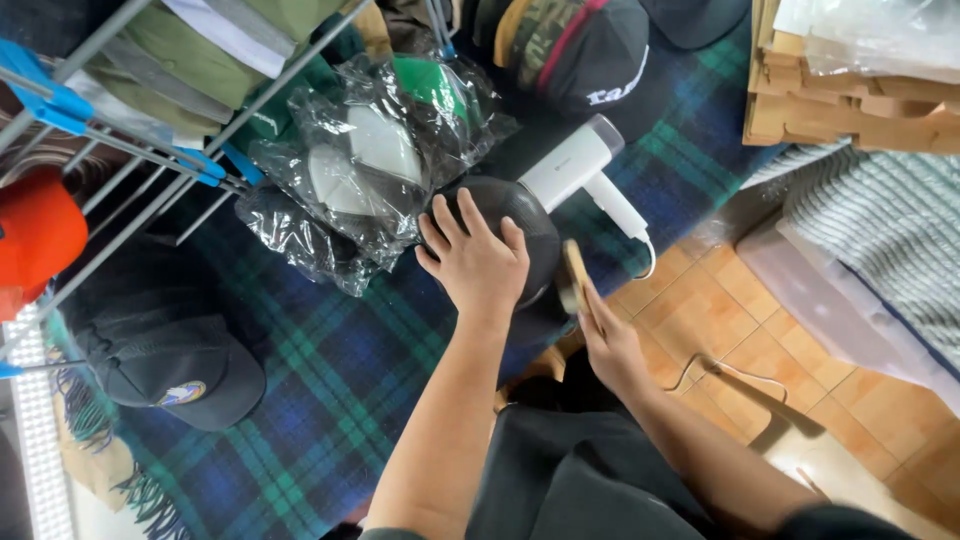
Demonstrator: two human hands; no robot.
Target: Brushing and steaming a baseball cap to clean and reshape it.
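**Left palm on the cap's crown, wooden tool at its 4 o'clock edge**

A dark blue and green plaid blanket (330,370) covers the surface and carries everything. At 10 o'clock stands a grey metal wire rack with blue clips (120,140); below it, at 8 o'clock, lies a black baseball cap with a small round badge (175,365). A crumpled clear plastic bag holding a white and green cap (375,160) lies at 11 o'clock from the hands, just beside them. A white handheld garment steamer (585,170) lies at 1 o'clock, its long axis running from upper right down toward the tiled floor (720,310).

In the middle sits the dark rounded cap (515,215), touching the steamer's nozzle end. The left hand (475,265) rests on top of its crown, fingers (448,222) spread and pointing toward 11 o'clock. The right hand (610,345) comes in from 5 o'clock, fingers closed around a small tan wooden-backed tool (575,275), blurred, held upright against the cap's lower right edge at 4 o'clock. The left hand is the nearer one, flat on the cap; the right meets it only through the tool.
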